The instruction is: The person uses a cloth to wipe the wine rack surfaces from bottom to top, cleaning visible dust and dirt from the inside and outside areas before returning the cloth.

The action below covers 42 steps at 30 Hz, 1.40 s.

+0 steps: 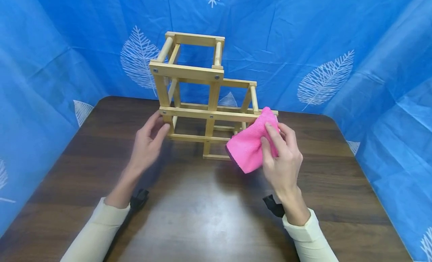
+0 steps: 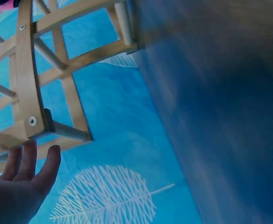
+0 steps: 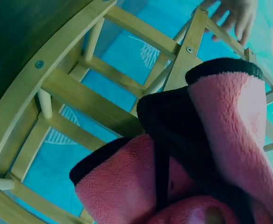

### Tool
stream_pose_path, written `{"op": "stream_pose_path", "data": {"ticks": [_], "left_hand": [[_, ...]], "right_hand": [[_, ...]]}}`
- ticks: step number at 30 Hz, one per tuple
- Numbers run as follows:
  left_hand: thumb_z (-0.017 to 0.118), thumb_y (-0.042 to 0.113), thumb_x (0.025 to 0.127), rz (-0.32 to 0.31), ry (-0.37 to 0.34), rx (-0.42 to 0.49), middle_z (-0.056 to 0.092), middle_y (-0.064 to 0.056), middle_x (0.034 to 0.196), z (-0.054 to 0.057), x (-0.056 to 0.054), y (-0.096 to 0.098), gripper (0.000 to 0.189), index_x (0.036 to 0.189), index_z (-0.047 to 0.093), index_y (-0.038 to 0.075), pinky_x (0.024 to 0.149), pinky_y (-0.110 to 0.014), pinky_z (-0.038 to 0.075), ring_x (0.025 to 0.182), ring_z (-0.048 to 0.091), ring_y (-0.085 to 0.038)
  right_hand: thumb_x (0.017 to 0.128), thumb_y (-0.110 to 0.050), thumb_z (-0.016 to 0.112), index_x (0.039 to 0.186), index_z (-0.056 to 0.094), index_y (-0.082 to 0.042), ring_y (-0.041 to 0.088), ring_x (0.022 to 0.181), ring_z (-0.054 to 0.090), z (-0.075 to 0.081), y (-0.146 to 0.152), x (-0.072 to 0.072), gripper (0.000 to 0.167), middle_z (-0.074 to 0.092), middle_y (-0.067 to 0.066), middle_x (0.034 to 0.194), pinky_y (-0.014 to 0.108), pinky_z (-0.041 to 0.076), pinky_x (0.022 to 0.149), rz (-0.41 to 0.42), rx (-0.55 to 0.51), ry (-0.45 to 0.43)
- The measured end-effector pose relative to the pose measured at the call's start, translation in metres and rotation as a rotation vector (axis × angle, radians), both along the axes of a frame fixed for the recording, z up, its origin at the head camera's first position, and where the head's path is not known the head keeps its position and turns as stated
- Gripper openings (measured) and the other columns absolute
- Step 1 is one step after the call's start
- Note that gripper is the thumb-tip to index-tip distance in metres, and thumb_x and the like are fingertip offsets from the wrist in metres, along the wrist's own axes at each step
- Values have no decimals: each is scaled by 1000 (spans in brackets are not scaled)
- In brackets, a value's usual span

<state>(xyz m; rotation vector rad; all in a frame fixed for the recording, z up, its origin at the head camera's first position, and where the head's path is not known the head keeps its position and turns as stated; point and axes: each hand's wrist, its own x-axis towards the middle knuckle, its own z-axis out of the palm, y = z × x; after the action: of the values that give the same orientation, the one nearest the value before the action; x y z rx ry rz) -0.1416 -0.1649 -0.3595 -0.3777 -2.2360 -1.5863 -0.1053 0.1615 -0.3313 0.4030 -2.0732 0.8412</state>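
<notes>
A pink cloth (image 1: 248, 145) with a dark edge hangs from my right hand (image 1: 283, 162), which pinches it between thumb and fingers. It lies against the right end of the front slat of a stepped wooden rack (image 1: 189, 112). The right wrist view shows the cloth (image 3: 230, 112) folded over, covering part of the rack. At the rack's left end is my left hand (image 1: 146, 143), its fingers loosely extended beside the slat's end. In the left wrist view, fingertips (image 2: 29, 151) meet the slat's lower edge; whether they press on it I cannot tell.
The rack stands near the back edge of a dark wooden table (image 1: 209, 209). Blue fabric (image 1: 270, 40) with white leaf prints hangs behind and at both sides. A black strap (image 1: 274, 205) sits at each wrist.
</notes>
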Motion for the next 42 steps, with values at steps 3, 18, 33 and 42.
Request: {"op": "stream_pose_path", "data": {"ticks": [3, 18, 33, 42], "left_hand": [[56, 12, 101, -38, 0, 110, 55, -11, 138, 9, -4, 6, 54, 152, 38, 14, 102, -37, 46, 124, 55, -25], [58, 5, 99, 86, 190, 251, 67, -14, 121, 33, -9, 15, 37, 135, 55, -3, 89, -25, 53, 103, 67, -16], [54, 10, 102, -50, 54, 157, 63, -18, 126, 33, -11, -9, 41, 143, 52, 6, 95, -26, 50, 110, 63, -16], [59, 5, 99, -114, 4, 170, 62, -22, 128, 33, -15, -9, 44, 142, 52, 2, 85, -21, 54, 103, 66, -12]], "right_hand": [[80, -2, 79, 129, 65, -2, 33, 120, 56, -1, -3, -2, 51, 52, 18, 140, 58, 53, 85, 31, 15, -25], [75, 2, 83, 124, 68, -1, 36, 121, 56, -2, -18, -7, 51, 57, 18, 135, 58, 52, 87, 37, 39, -7], [79, 5, 78, 121, 69, 3, 33, 120, 59, 3, -26, 2, 43, 62, 18, 129, 52, 50, 94, 27, 10, 62], [78, -2, 74, 125, 65, 5, 36, 130, 50, -1, -36, 8, 48, 54, 23, 138, 59, 50, 90, 31, -7, 34]]}}
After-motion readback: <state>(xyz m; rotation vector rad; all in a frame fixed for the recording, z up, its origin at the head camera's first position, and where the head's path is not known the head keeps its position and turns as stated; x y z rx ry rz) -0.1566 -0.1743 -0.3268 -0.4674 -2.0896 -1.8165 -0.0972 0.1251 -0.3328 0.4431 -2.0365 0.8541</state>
